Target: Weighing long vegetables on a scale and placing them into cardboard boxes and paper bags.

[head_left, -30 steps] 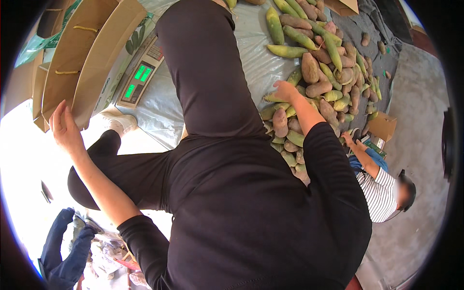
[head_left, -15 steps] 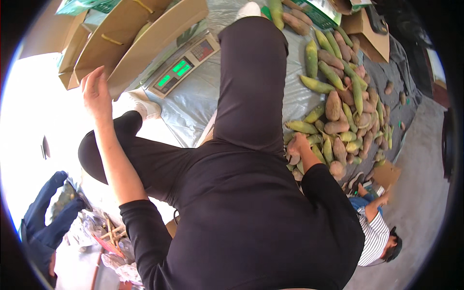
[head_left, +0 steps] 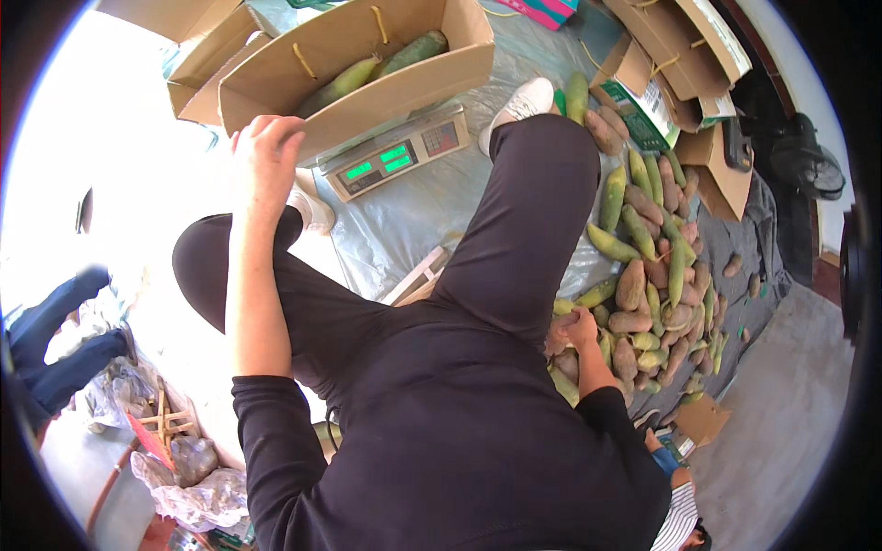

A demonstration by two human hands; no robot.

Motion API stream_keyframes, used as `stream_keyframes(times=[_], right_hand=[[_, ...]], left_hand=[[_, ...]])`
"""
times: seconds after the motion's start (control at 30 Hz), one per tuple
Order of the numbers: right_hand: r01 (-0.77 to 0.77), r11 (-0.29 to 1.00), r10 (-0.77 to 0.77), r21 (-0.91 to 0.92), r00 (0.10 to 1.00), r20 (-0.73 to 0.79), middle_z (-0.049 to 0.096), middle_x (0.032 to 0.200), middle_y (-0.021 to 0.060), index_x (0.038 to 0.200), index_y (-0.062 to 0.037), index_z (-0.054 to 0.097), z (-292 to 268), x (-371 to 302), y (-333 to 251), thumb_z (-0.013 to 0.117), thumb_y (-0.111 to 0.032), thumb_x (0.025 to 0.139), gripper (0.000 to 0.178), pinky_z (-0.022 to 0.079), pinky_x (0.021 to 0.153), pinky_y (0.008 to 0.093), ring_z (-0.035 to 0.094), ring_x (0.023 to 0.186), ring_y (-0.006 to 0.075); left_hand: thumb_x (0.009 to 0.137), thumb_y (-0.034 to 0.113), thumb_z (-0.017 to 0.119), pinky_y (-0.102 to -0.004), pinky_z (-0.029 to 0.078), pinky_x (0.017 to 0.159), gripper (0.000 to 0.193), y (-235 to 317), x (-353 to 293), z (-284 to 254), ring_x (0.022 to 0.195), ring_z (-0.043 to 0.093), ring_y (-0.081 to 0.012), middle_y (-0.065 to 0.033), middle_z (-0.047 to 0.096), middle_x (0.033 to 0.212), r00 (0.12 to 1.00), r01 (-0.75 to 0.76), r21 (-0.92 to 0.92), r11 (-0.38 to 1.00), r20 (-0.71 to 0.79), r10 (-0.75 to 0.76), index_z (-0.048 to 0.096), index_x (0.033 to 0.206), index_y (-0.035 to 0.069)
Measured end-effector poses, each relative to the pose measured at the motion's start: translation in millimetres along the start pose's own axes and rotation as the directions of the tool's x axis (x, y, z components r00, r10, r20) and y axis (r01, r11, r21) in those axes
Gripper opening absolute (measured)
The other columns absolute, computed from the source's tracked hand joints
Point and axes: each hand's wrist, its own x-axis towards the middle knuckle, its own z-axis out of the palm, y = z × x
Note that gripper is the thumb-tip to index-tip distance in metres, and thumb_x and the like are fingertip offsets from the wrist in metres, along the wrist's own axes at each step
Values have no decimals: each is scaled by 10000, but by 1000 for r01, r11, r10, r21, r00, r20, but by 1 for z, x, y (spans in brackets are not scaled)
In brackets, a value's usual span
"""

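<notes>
My left hand is raised beside the near edge of a cardboard carton. Its fingers are loosely bent and apart, with nothing in them. Inside the carton lie long green radishes. The carton rests on a digital scale with lit green displays. On my right, beside my thigh, my right hand is closed on a brownish-pink root vegetable, partly hidden by the fingers. It is at the near edge of a heap of green and brownish roots.
More cartons and a black fan stand at the far right. A person in a striped top is at the lower right. Dark-trousered legs of another person show at left, above plastic bags.
The view has shifted, bringing the inside of the carton into sight. My left hand's fingers have bent more beside the carton. My right hand stays at the heap's near edge.
</notes>
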Motion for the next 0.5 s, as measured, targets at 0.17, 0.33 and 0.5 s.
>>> stream_keyframes(times=[0.17, 0.33, 0.5], right_hand=[[146, 984, -125, 102, 974, -186, 610, 940, 112, 1074, -19, 564, -36, 18, -13, 797, -28, 487, 632, 470, 778, 318, 586, 885, 232], [366, 839, -156, 403, 871, -465, 577, 993, 83, 1097, -18, 525, -127, 40, -113, 756, -13, 556, 588, 450, 814, 321, 554, 912, 213], [764, 558, -412, 324, 593, -691, 573, 1014, 82, 1139, -18, 506, -245, 26, -251, 745, -6, 605, 585, 451, 834, 307, 553, 940, 187]], left_hand=[[803, 169, 596, -441, 303, 974, 129, 7, 0, -6, 945, 566, -227, -36, 598, 932, 999, 32, -5, 999, 26, -32, 666, 902, 125], [808, 166, 586, -452, 279, 999, 134, 12, 0, -6, 948, 568, -231, -38, 596, 931, 998, 48, 15, 999, 40, -49, 665, 904, 115], [810, 168, 582, -454, 280, 998, 136, 9, 0, -4, 945, 570, -234, -40, 598, 927, 998, 52, 2, 999, 37, -52, 667, 901, 113]])
